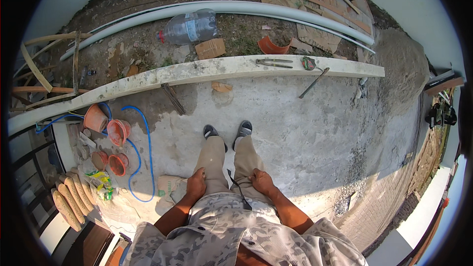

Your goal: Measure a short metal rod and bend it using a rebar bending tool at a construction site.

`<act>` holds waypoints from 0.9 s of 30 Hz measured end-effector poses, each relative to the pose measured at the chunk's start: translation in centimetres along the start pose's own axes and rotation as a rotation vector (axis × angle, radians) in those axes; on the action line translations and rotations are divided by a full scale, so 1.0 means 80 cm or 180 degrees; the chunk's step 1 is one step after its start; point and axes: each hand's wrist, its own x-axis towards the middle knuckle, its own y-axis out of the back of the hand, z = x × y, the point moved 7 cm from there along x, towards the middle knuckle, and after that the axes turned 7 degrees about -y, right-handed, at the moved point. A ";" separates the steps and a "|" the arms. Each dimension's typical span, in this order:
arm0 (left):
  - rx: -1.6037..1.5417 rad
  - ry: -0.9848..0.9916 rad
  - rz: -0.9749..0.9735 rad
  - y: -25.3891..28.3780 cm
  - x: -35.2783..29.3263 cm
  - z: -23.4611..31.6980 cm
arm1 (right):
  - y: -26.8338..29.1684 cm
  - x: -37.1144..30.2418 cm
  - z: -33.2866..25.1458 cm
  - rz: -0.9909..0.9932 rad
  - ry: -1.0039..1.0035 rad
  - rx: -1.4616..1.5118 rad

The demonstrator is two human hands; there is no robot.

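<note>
My left hand (196, 183) is closed at the outer side of my left thigh, its fingers curled into the cloth of my beige trousers (211, 160). My right hand (262, 181) grips the trousers at the right thigh in the same way. A dark strap (239, 187) hangs between them from my waist. My feet, in dark sandals (243, 129), stand on the concrete floor (295, 133). Ahead, on a low concrete ledge (207, 70), lie pincers (274, 63) and a tape measure (308, 63). A metal bar (314, 83) leans against the ledge's near side.
At left are orange buckets (118, 132), a looped blue hose (150, 157) and a sack (172, 188). Thin rods (173, 99) lean on the ledge. Beyond it lie a large bottle (192, 26) and white pipes (276, 10). A sand heap (401, 64) rises at right.
</note>
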 end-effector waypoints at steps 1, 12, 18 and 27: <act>0.0109 0.0027 -0.0041 -0.006 0.000 0.003 | 0.005 0.000 -0.002 -0.0002 -0.0004 0.0013; 0.0408 0.0590 -0.0236 0.019 -0.032 0.021 | 0.011 -0.007 0.058 0.0058 0.0008 0.0733; -0.0151 0.0577 -0.0464 0.019 0.005 -0.015 | 0.023 0.034 0.070 0.0256 -0.0239 0.1380; -0.0972 0.0182 0.0800 0.076 0.288 -0.146 | 0.211 0.273 0.162 0.2545 0.0173 0.0901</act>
